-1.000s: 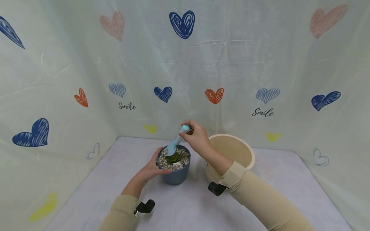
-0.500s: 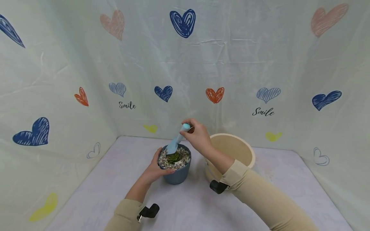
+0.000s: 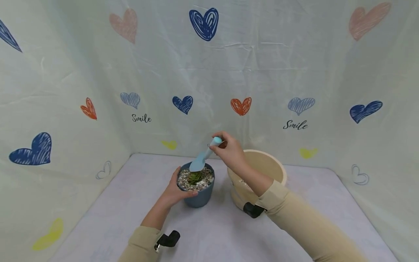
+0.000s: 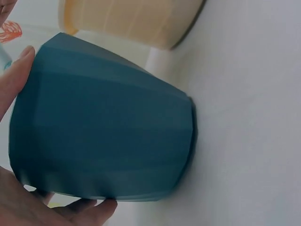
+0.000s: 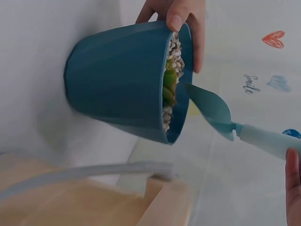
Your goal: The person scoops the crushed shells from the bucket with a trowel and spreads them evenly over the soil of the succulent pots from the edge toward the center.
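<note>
A blue plant pot (image 3: 200, 198) stands on the table, filled with small pebbles (image 3: 205, 179) around a green succulent (image 3: 194, 177). My left hand (image 3: 174, 191) grips the pot's left side, its thumb along the near rim and its fingers round the far side, as the left wrist view also shows. My right hand (image 3: 231, 153) pinches the handle of a light blue trowel (image 3: 198, 163) between thumb and fingers. The trowel's blade slants down over the pot's far rim, just above the succulent. In the right wrist view, the trowel blade (image 5: 211, 108) looks bare of pebbles.
To the right of the pot, partly behind my right forearm, stands a large cream bucket (image 3: 239, 196) with a few pebbles visible inside. A pale cloth (image 3: 209, 233) covers the table. A curtain (image 3: 209, 72) printed with hearts hangs behind and at the sides.
My right hand has lifted the trowel up and to the right, so its blade has come out of the pebbles. My left hand keeps its hold on the pot, which stays in place.
</note>
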